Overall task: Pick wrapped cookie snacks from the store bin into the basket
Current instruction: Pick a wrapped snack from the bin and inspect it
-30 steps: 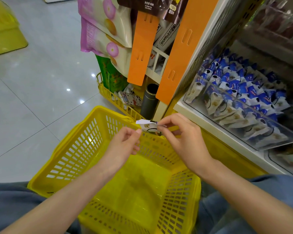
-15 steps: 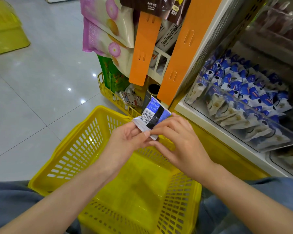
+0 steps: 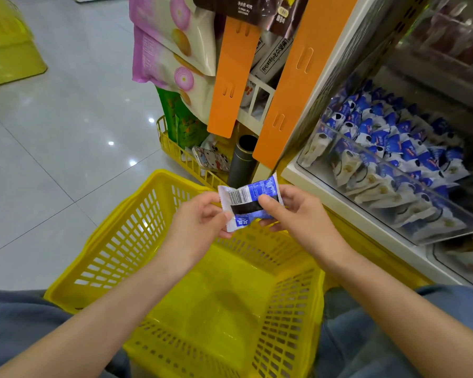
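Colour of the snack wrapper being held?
Head view: cookie snack wrapper is blue and white with a black band and barcode.

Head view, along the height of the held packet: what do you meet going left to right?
Tiled floor → left hand → wrapped cookie packet, pinched by both hands → right hand → clear store bin of cookie snacks.
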Tool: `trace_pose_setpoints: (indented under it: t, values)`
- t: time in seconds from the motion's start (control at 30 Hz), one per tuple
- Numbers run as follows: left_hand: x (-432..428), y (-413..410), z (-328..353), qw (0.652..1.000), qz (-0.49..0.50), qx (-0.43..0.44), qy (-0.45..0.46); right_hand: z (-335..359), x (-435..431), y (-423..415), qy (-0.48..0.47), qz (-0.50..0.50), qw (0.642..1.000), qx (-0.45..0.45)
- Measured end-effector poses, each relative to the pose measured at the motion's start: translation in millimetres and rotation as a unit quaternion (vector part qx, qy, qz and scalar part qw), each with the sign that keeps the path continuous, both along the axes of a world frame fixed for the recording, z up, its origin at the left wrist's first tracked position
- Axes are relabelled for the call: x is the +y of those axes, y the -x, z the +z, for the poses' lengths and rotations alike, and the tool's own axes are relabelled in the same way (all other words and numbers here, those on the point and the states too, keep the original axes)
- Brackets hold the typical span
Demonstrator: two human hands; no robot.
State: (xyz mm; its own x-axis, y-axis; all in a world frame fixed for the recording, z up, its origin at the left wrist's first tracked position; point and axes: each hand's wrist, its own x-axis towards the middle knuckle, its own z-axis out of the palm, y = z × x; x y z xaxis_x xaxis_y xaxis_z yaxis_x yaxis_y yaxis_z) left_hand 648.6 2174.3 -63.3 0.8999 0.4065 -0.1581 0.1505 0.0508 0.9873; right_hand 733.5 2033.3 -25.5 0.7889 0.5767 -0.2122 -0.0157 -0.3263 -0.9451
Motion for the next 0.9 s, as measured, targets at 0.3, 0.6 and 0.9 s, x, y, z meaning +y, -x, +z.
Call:
trace_pose_setpoints:
  t: [0.3,0.6,0.9]
  values:
    - [-2,-7,7,0.958,-0.021,0.057,0.279,-5,-11,3,0.097,0.044,0.861,-0.496]
    - [-9,-21,15,0.968,-0.017,0.003,0.25,8,-21,11,0.016,0.093,0.934,-0.343]
    - [-35,-46,20,0.972,-0.087,-0.03,0.216,71,-55,-98,0.192,-0.17,0.889,-0.379]
